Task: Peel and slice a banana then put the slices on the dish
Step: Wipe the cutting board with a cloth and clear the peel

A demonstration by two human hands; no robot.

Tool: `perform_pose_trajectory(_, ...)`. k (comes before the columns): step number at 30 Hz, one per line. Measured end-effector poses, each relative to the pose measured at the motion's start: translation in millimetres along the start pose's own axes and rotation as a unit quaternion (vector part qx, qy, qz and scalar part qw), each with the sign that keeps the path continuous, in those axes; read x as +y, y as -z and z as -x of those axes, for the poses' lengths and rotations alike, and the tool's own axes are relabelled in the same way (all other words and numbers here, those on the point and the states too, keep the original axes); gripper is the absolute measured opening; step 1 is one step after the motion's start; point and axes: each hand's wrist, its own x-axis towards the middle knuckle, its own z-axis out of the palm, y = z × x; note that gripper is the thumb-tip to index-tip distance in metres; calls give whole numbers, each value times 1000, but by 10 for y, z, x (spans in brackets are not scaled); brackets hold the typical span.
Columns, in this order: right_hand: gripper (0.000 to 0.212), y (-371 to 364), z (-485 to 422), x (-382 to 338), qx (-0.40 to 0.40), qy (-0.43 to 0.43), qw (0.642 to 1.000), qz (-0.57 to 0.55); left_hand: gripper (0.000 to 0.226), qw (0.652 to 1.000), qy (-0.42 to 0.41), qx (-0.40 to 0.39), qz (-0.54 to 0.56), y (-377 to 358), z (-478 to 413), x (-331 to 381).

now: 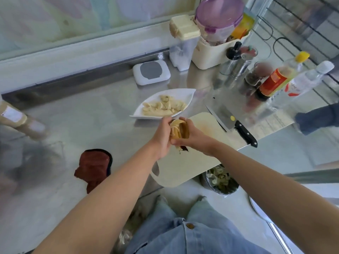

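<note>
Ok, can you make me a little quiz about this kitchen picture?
1. True or false: the white leaf-shaped dish already holds pale banana slices.
2. What do the left hand and right hand grip together? A) dark red cloth B) yellow-brown banana peel C) clear plastic bottle
3. Fill in: partly on the pale cutting board lies a steel, black-handled ___.
Key: 1 true; 2 B; 3 cleaver.

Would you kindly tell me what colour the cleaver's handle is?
The cleaver's handle is black, seen best in the head view.
</note>
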Motion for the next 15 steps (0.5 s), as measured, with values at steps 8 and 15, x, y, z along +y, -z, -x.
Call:
perform_pose_trajectory(8, 58, 664, 368, 414, 149, -14, 986, -69, 84, 994, 28, -93, -45, -761, -183, -246)
perform_pose_trajectory(15, 43, 1338, 819, 675, 183, -13, 965, -185, 57, 985, -21, 14, -170, -1458, -423, -534)
